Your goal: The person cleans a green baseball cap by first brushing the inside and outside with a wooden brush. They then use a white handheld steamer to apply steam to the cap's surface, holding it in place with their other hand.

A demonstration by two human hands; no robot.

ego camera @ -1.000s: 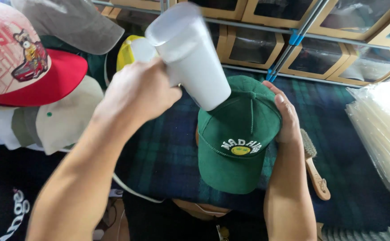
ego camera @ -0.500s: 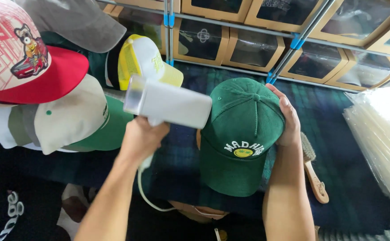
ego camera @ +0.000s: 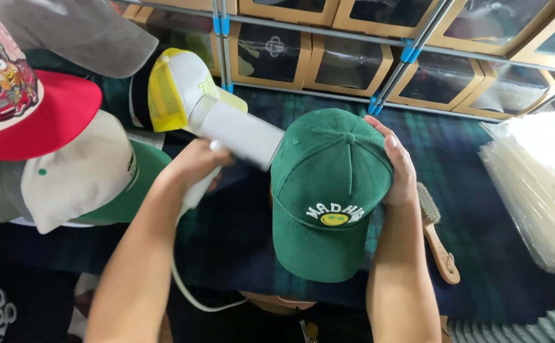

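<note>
The left hand (ego camera: 195, 162) is closed around the handle of a white steamer (ego camera: 236, 130), but the fingers wrap out of sight on the far side, and the lower handle is mostly covered by the hand and wrist. A white cord (ego camera: 198, 295) runs down from it and slips behind the left forearm near the bottom edge of the view. The steamer's body lies with its long axis running from upper left to lower right, its head end pointing at the left side of the green cap (ego camera: 325, 190) and touching or nearly touching it; the contact spot itself cannot be made out.

The right hand (ego camera: 398, 165) lies half open and flat against the right side of the cap's crown, fingers spread along the top; the palm is hidden against the fabric. The cap sits in the middle of the dark plaid cloth (ego camera: 480, 190), brim pointing toward the near edge, crown toward the far edge. Whatever holds the cap up from inside is hidden.

A wooden brush (ego camera: 436, 235) lies just right of the right wrist. More caps (ego camera: 68, 171) overlap at the left edge, several cut off. A stack of clear bags (ego camera: 537, 184) is cropped at the right edge.
</note>
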